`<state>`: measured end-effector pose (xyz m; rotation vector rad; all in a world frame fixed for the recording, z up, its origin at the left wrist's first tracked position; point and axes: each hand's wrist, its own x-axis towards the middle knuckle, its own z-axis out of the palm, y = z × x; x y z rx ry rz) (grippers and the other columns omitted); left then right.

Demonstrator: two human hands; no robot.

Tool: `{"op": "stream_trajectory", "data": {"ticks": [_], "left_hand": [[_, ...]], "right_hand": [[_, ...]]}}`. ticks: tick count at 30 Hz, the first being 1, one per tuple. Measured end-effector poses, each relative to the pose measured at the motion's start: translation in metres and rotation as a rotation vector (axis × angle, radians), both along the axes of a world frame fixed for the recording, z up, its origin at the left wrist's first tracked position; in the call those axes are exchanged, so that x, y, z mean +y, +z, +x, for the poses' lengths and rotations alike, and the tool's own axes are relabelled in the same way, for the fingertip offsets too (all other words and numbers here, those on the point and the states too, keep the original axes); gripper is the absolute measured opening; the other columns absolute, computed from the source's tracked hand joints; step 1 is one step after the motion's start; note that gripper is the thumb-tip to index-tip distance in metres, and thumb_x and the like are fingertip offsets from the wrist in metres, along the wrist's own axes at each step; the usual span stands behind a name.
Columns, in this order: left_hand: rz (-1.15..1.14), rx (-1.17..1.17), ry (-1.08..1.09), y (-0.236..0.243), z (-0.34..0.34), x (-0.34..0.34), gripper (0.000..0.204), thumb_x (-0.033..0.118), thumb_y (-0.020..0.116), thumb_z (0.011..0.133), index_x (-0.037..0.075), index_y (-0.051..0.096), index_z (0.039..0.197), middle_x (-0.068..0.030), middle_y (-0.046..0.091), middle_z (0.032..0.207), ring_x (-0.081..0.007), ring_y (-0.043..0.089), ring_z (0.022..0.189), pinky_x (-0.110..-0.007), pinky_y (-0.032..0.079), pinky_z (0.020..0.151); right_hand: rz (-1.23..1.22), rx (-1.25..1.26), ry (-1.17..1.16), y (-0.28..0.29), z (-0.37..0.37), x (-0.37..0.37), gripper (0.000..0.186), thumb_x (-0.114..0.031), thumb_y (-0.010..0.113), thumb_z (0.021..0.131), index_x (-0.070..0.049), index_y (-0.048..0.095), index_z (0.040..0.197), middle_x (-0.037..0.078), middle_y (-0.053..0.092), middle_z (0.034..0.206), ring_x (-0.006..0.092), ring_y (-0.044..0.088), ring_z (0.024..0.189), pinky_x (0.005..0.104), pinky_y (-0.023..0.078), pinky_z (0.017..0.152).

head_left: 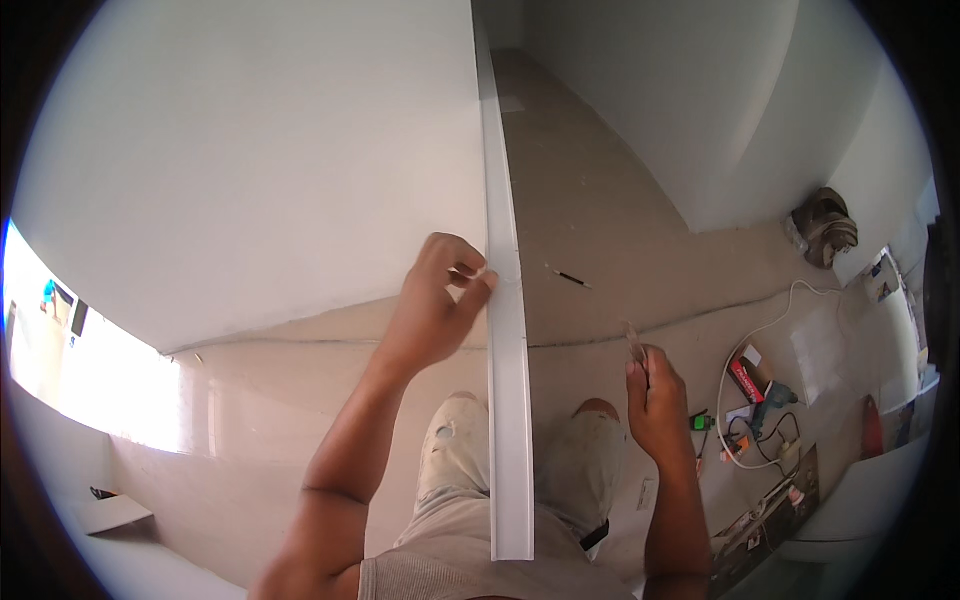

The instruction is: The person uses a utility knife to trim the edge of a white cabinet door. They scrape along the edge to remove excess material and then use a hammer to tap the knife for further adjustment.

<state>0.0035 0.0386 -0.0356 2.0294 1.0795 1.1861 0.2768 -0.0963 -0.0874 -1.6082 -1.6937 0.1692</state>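
Observation:
A long white channel strip runs upright through the middle of the picture, beside a pale wall or panel. My left hand is closed in a pinch at the strip's left edge, near a crease or cut across it; what exactly lies between the fingertips is unclear. My right hand is closed around a slim metal tool, whose type I cannot make out, held to the right of the strip, apart from it. My legs and feet show below on either side of the strip.
A pencil lies on the tiled floor. At the right are a dark bag, a drill, a red box, cables and a green device. A bright opening is at the left, with a board below it.

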Motion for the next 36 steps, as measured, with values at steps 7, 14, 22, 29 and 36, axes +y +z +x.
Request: {"op": "stream_trajectory", "data": {"ticks": [7, 14, 22, 29, 36], "left_hand": [[-0.501, -0.395, -0.044, -0.031, 0.001, -0.009, 0.09, 0.042, 0.074, 0.094, -0.013, 0.032, 0.151, -0.028, 0.045, 0.149, -0.0339, 0.048, 0.136, -0.046, 0.046, 0.108], [-0.585, -0.421, -0.206, -0.033, 0.022, -0.021, 0.11, 0.044, 0.081, 0.087, -0.017, 0.019, 0.155, -0.0356, 0.033, 0.156, -0.0433, 0.029, 0.151, -0.051, 0.034, 0.119], [0.397, -0.27, -0.204, 0.006, 0.018, -0.094, 0.052, 0.033, 0.082, 0.085, -0.004, 0.058, 0.111, -0.0226, 0.063, 0.103, -0.0363, 0.064, 0.09, -0.042, 0.054, 0.079], [0.335, -0.162, -0.525, 0.004, 0.036, -0.113, 0.04, 0.034, 0.078, 0.087, 0.009, 0.058, 0.063, -0.003, 0.051, 0.057, -0.0255, 0.054, 0.055, -0.036, 0.048, 0.06], [0.33, -0.19, -0.515, 0.004, 0.039, -0.115, 0.036, 0.029, 0.078, 0.086, 0.008, 0.058, 0.063, -0.0045, 0.053, 0.057, -0.0267, 0.055, 0.053, -0.036, 0.048, 0.059]], "right_hand": [[-0.015, -0.472, 0.154, 0.085, -0.034, 0.053, 0.02, -0.017, 0.063, 0.101, -0.004, 0.051, 0.093, 0.017, 0.065, 0.08, 0.0386, 0.066, 0.066, 0.0457, 0.052, 0.058], [-0.086, -0.752, 0.282, 0.101, -0.045, 0.082, 0.023, -0.023, 0.06, 0.102, -0.006, 0.053, 0.09, 0.014, 0.067, 0.077, 0.0342, 0.071, 0.067, 0.0463, 0.057, 0.06], [-0.201, -0.919, 0.255, 0.119, -0.05, 0.079, 0.022, -0.022, 0.065, 0.099, -0.007, 0.052, 0.089, 0.012, 0.064, 0.072, 0.0345, 0.069, 0.065, 0.0452, 0.056, 0.059], [-0.136, -0.966, 0.222, 0.108, -0.06, 0.08, 0.022, -0.022, 0.063, 0.1, -0.007, 0.051, 0.089, 0.012, 0.063, 0.072, 0.0332, 0.069, 0.062, 0.0437, 0.056, 0.054], [-0.098, -0.987, 0.141, 0.099, -0.072, 0.083, 0.014, -0.012, 0.063, 0.093, -0.007, 0.051, 0.089, 0.013, 0.065, 0.076, 0.0342, 0.07, 0.065, 0.0449, 0.058, 0.056]]}}
